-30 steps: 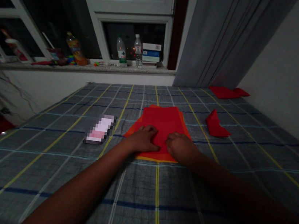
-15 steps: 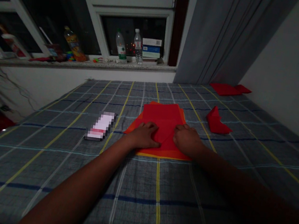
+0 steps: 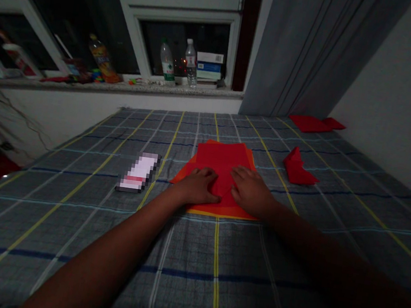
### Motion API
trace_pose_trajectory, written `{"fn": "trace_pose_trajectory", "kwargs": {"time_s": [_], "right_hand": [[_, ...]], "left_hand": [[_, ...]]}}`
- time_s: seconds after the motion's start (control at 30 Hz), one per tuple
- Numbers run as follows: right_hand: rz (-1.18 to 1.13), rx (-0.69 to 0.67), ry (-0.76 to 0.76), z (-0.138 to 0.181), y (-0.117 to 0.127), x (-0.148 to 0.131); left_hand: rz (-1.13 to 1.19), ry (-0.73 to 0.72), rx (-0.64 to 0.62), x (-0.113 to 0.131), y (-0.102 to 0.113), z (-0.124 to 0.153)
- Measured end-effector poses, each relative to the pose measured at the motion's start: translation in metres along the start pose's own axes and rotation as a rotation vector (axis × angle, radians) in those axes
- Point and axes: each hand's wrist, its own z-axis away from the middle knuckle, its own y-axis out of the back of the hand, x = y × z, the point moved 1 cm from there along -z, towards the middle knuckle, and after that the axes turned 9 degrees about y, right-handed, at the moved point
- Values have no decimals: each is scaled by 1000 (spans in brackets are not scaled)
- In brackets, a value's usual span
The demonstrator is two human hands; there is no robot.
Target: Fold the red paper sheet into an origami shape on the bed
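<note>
On the plaid cloth (image 3: 191,258) lie apparently a phone (image 3: 139,171), stacked sheets (image 3: 222,154), a folded red piece (image 3: 296,170), flatter red pieces (image 3: 310,124).

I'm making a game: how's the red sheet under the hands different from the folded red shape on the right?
The red sheet lies mostly flat; the folded red shape has pointed ends. The left hand and right hand rest on the red sheet; neither touches the folded red shape. Both are red.

Red paper (image 3: 220,156) lies flat over orange sheets (image 3: 180,175) jutting past its edges.
</note>
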Motion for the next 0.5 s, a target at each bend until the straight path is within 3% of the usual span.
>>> {"fn": "trace_pose_trajectory", "kwargs": {"time_s": [0.17, 0.5], "right_hand": [[-131, -61, 218, -2, -10, -8], [-189, -32, 136, -5, -10, -8]], "left_hand": [[-41, -39, -13, 2, 7, 6], [-33, -19, -250, -27, 32, 28]]}}
